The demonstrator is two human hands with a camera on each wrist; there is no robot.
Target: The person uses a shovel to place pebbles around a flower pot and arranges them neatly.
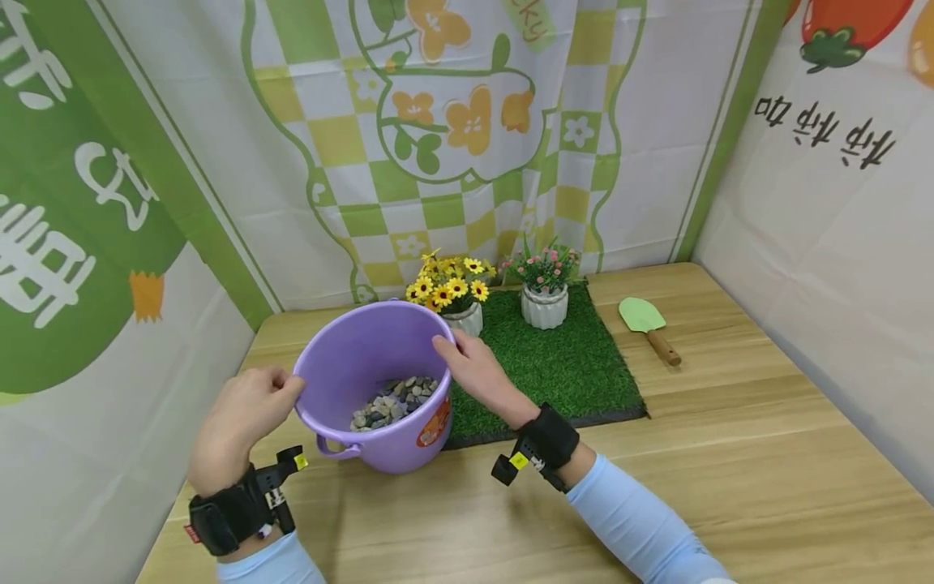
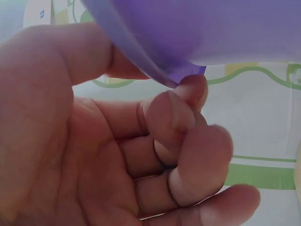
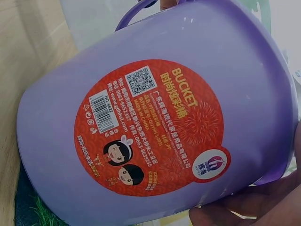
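A purple plastic bucket (image 1: pixel 328 357) stands tilted in the head view, partly over the left side of a green turf mat. Small grey and tan pebbles (image 1: pixel 394 403) lie at its bottom. My left hand (image 1: pixel 244 414) grips the rim on the left; in the left wrist view the curled fingers (image 2: pixel 207 155) and thumb pinch the rim's edge. On the opposite side my right hand (image 1: pixel 481 373) holds the rim, thumb on top. The right wrist view is filled by the bucket's side with a round red label (image 3: pixel 150 127); much of that hand is out of frame there.
Behind the bucket, yellow artificial flowers (image 1: pixel 448 284) stand in a white pot. A second white pot (image 1: pixel 544 307) with pink flowers stands on the turf mat (image 1: pixel 562 365). To the right, a green trowel (image 1: pixel 644 316) with a wooden handle lies on the wooden table (image 1: pixel 730 454).
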